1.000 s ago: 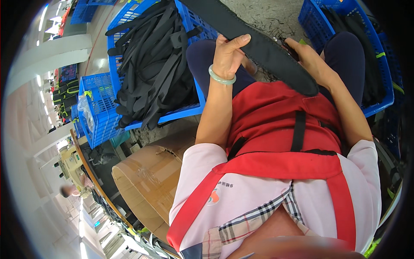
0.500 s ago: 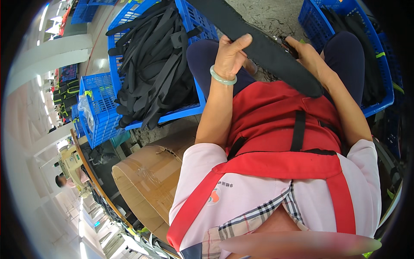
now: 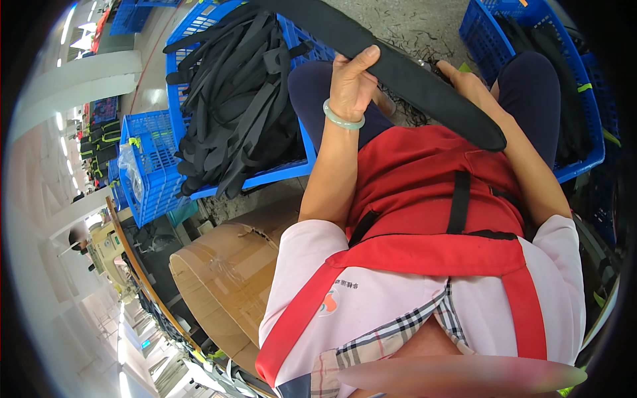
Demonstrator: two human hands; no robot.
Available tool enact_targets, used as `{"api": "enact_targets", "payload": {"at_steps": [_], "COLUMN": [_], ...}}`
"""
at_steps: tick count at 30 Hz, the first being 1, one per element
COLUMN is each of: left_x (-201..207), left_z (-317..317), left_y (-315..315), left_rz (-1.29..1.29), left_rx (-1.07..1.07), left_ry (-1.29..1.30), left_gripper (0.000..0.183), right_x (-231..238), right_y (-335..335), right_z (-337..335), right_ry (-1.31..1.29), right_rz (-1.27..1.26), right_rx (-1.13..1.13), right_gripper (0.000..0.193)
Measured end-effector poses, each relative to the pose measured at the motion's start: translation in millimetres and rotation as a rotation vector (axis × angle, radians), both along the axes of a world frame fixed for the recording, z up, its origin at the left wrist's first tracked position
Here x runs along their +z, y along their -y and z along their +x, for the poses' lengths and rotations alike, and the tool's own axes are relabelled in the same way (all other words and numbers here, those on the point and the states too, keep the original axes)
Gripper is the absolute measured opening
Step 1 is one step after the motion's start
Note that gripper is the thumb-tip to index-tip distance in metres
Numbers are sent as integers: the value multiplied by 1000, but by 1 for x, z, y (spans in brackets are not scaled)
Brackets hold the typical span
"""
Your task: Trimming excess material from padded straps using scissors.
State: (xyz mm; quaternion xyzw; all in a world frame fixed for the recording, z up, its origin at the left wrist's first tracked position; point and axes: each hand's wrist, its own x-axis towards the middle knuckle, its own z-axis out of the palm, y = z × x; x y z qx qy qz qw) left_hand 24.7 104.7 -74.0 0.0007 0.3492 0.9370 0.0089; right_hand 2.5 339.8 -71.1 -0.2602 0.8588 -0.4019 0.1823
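A long black padded strap (image 3: 424, 93) slants across my lap, its rounded end near my right forearm. My left hand (image 3: 352, 86) grips the strap's near edge, thumb on top and fingers underneath; a pale green bangle circles that wrist. My right hand (image 3: 470, 87) is curled at the strap's far edge, partly hidden by it. A small dark item with a shiny bit shows by its fingertips, too covered to name. To the left, a blue plastic crate (image 3: 249, 180) is heaped with similar black straps (image 3: 232, 99).
At the upper right stands another blue crate (image 3: 483, 36) with black pieces inside. A smaller blue crate (image 3: 156, 189) and an open cardboard box (image 3: 222, 272) are on the left. Dark scraps litter the floor (image 3: 424, 26). A person sits by a sewing machine (image 3: 109, 249) far left.
The strap has slid slightly toward the lower right, its rounded end now farther over my right forearm. My left hand has shifted slightly left and up; my right hand stays at the far edge.
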Motion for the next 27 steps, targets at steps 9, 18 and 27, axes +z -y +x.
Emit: {"api": "enact_targets", "payload": {"at_steps": [9,18,27], "left_x": [1,6,7], "left_z": [3,-5,2], "left_y": [-9,10,-4], "left_rz": [8,-60,-78], "left_rx": [-10,-23,19], "left_ry": [33,-17,-7], "left_gripper": [16,13,19], "right_x": [4,-5,3], "right_y": [1,-2,5], "right_z": [0,2,3], "right_ry": [-87,-82,-141], "right_rz": [-13,-50,-85], "right_rx": [16,24,18], "right_gripper": [31,32,38]}}
